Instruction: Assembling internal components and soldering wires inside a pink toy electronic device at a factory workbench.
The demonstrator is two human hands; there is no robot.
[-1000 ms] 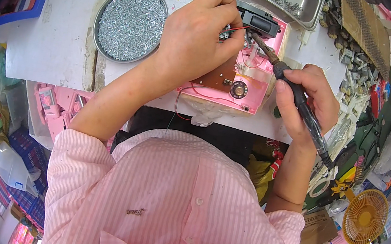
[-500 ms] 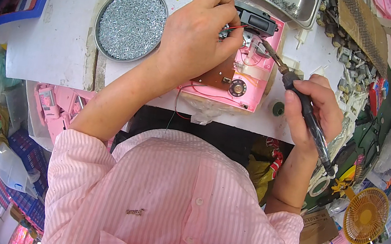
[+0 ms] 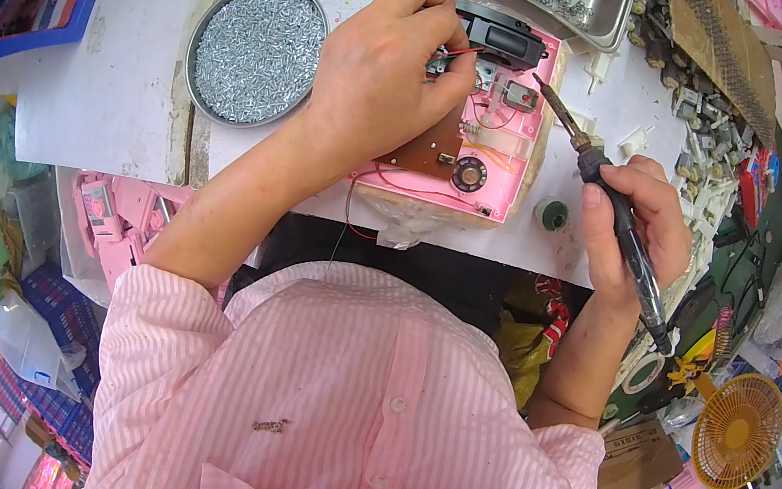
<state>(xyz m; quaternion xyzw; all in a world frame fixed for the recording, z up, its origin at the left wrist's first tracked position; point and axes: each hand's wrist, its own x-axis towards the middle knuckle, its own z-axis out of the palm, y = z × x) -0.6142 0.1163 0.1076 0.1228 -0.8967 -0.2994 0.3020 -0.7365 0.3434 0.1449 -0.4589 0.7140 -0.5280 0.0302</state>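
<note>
My left hand point(image 3: 386, 72) reaches over a pink plastic housing point(image 3: 512, 190), its thumb and fingers pinched around thin wires point(image 3: 462, 51), one of them red. In my right hand point(image 3: 649, 222) is a soldering iron point(image 3: 623, 222) with a black handle. Its tip points up and left, just right of a small metal motor point(image 3: 520, 96) and apart from it. Inside the housing also sit a brown circuit board point(image 3: 435, 152), a round speaker point(image 3: 469, 174) and a dark grey plastic compartment point(image 3: 503, 39). My left fingers hide part of the board and the wire ends.
A round tin of small screws point(image 3: 258, 53) stands left of my left hand. At the far side is a metal tray point(image 3: 599, 33) with springs. Metal parts point(image 3: 700, 139) are heaped at the right, and a small green-topped pot point(image 3: 551, 214) stands near the iron. A yellow fan point(image 3: 737, 432) is lower right.
The soldering iron's tip has drawn back from the motor to its right. My left hand keeps its pinch over the housing. The whole view has shifted slightly.
</note>
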